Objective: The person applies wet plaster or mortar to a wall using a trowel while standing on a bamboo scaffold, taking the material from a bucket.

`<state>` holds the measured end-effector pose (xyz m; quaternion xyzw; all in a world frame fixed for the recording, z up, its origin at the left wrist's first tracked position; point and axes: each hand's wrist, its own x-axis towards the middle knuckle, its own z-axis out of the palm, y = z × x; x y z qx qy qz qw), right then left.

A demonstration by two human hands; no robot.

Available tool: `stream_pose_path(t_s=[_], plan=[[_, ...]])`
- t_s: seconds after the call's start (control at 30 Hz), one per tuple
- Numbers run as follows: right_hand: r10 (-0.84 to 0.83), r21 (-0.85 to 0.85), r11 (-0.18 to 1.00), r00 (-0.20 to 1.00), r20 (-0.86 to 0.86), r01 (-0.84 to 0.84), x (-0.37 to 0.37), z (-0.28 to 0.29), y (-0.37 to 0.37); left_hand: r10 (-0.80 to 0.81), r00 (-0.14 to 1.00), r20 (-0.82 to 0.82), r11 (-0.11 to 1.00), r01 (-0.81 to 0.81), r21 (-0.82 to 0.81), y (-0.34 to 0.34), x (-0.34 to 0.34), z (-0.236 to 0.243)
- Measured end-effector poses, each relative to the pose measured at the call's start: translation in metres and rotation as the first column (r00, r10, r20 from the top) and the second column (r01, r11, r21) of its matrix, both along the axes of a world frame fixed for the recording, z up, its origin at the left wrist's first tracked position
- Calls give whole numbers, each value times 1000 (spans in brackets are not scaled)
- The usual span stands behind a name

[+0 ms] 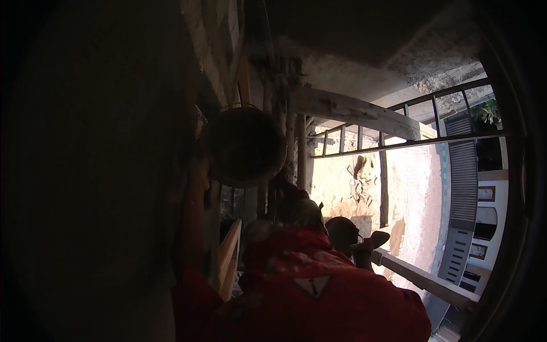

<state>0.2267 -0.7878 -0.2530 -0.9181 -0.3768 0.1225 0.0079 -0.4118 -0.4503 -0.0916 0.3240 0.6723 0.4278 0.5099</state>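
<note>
A dark round bucket (242, 145) is in deep shadow left of centre, its thin handle raised at the far side. My left hand (198, 174) reaches up along the bucket's left side and seems to touch it; shadow hides its fingers. Lower right of the bucket, my right hand (363, 246) is closed around what looks like a trowel (380, 238), its dark, pointed blade sticking out to the right. Just left of that hand is a dark rounded thing (342, 232) whose kind I cannot make out. My red shirt (307, 290) fills the lower middle.
Wooden poles (301, 151) stand near the bucket. A thick beam (359, 111) and a ladder (399, 145) cross the upper right, and another beam (427, 276) runs at lower right. Sunlit ground with scattered debris (362, 185) lies far below. A dark wall (97, 171) fills the left.
</note>
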Motion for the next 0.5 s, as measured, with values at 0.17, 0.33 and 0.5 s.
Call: stream_pose_path(t_s=[0.17, 0.33, 0.5], plan=[[-6, 5, 1000, 1000, -26, 7, 8, -17, 87, -168, 970, -176, 977, 140, -159, 72, -5, -40], [10, -9, 1000, 999, -47, -11, 14, -28, 173, -51, 993, -103, 973, 26, -230, 168, 7, -107], [0, 5, 1000, 999, -43, 0, 30, -33, 241, 34, 999, 34, 975, -25, -222, 251, 39, -100]])
